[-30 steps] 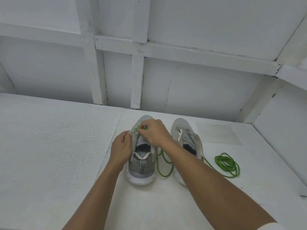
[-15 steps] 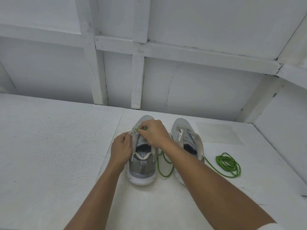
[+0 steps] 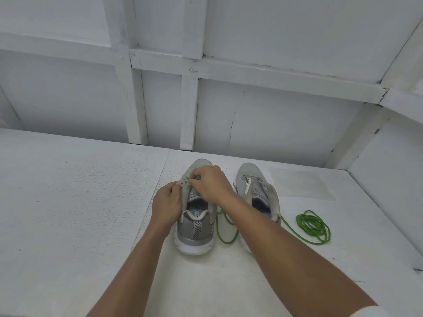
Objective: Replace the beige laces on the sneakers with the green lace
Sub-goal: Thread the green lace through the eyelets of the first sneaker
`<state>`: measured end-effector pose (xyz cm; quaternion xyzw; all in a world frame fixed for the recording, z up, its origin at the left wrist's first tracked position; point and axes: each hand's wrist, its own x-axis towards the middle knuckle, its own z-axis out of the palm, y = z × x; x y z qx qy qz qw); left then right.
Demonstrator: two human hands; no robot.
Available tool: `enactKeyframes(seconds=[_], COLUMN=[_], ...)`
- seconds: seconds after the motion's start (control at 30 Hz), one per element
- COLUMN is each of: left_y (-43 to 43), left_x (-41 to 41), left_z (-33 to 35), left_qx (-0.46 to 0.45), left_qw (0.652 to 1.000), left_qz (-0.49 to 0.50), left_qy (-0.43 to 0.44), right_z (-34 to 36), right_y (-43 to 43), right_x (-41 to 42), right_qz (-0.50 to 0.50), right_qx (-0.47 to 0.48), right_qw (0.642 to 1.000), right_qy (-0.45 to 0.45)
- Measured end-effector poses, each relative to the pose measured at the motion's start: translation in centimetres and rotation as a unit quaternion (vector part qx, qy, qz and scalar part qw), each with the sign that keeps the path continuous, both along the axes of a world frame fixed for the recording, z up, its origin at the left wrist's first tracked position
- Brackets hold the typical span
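- Left sneaker (image 3: 194,227): grey with a white sole, upright on the worktop (image 3: 68,202), nearer the far edge than the near one. Toe points at the far edge, heel at the near edge.
- Right sneaker (image 3: 256,186): just beside it on the right-edge side, facing the same way, tongue loose. Neither hand touches it (the right forearm crosses in front of its heel).
- Left hand (image 3: 166,205): against the left sneaker's outer side, fingers curled, thumb and fingertips pinching the upper's eyelet edge.
- Right hand (image 3: 209,184): over the same sneaker's front, fingers curled, pinching a short bit of the green lace (image 3: 313,225) at the eyelets. The two hands' fingertips are almost touching there.
- Which eyelet the lace sits in: cannot tell, fingers cover it.
- A loop of green lace lies on the worktop between the two sneakers, near their heels.
- A loose green coil lies to the right of the right sneaker, towards the right edge. One strand runs from it back towards that sneaker's heel and goes out of sight behind the forearm.
- Cannot tell whether loop, coil and pinched end are one piece (the forearm hides the join).
- Faint square patch (image 3: 302,184) on the worktop, just beyond the coil and right of the right sneaker's toe.
- White panelled wall (image 3: 274,122) rises from the far edge and a side wall from the right edge.
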<state>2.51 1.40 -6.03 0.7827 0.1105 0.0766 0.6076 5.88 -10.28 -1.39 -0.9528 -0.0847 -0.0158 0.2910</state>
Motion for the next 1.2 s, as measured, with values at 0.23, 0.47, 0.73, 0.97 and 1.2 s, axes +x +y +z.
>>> enactKeyframes(seconds=[0.23, 0.47, 0.73, 0.97, 1.2], left_y=[0.4, 1.5, 3.1, 8.8, 10.9], left_x=[0.7, 2.8, 4.9, 8.4, 9.0], left_z=[-0.7, 0.3, 0.5, 4.9, 8.8], left_qx=[-0.007, -0.141, -0.248, -0.562, -0.385], left_qw=[1.0, 0.984, 0.965, 0.825, 0.918], left_qz=[-0.007, -0.077, -0.07, 0.033, 0.0], left_qy=[0.011, 0.081, 0.041, -0.058, -0.098], right_z=[0.0, 0.4, -0.2, -2.5, -3.2], right_y=[0.4, 0.6, -0.6, -2.7, -2.4], right_x=[-0.1, -0.5, -2.2, -5.0, -6.1], right_qz=[-0.009, -0.018, -0.036, -0.189, -0.188], right_qx=[-0.024, -0.054, -0.126, 0.103, 0.136], right_qw=[1.0, 0.998, 0.986, 0.975, 0.972], right_qy=[-0.004, -0.008, -0.101, -0.059, -0.023])
